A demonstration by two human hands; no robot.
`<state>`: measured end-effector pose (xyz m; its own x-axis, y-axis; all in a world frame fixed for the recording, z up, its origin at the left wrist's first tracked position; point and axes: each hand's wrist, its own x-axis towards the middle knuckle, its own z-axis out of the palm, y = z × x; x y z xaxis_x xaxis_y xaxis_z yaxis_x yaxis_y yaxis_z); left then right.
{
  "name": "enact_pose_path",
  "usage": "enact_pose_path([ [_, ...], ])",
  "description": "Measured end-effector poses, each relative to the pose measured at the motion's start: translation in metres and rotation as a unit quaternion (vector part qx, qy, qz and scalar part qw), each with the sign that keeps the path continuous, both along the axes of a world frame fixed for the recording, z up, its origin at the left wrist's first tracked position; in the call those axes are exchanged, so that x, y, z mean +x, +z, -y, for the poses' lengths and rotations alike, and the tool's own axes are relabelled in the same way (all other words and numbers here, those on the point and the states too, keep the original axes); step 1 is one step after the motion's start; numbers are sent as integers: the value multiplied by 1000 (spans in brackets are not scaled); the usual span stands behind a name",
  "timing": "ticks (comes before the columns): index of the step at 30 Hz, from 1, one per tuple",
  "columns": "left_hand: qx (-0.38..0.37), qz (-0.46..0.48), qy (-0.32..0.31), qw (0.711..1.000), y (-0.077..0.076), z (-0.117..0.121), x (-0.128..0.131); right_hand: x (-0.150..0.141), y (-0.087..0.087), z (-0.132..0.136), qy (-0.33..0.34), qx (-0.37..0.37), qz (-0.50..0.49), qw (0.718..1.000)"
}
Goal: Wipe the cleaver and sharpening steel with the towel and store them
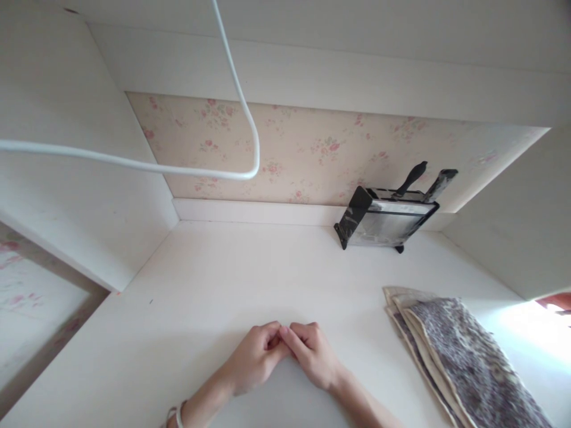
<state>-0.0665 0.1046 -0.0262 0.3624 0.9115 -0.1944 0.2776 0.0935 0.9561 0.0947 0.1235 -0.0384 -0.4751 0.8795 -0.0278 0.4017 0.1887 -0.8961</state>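
Note:
My left hand [257,356] and my right hand [313,355] meet over the white tabletop [276,270], low in the middle of the view. Both are closed, with curled fingers pressed against each other and the thumbs touching. No object shows in either of them. A pale band [178,414] circles my left wrist. To the right of my right hand lies a folded cloth [464,351], grey-purple with pile on top and beige at its edges. The undersides of both hands and the inner fingers are hidden.
A knife block [390,229] with black ends and two black handles stands at the back right, against the wall. A white cable [255,137] hangs across the upper left. White panels rise on the left and right, with a shelf above. Floral wallpaper [294,154] covers the back.

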Motion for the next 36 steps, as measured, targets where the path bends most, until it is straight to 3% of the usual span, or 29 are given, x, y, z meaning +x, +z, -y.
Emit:
enact_pose_path([
  [36, -1, -16, 0, 1000, 1, 2, -2, 2, -3, 0, 16, 26, 13, 999],
])
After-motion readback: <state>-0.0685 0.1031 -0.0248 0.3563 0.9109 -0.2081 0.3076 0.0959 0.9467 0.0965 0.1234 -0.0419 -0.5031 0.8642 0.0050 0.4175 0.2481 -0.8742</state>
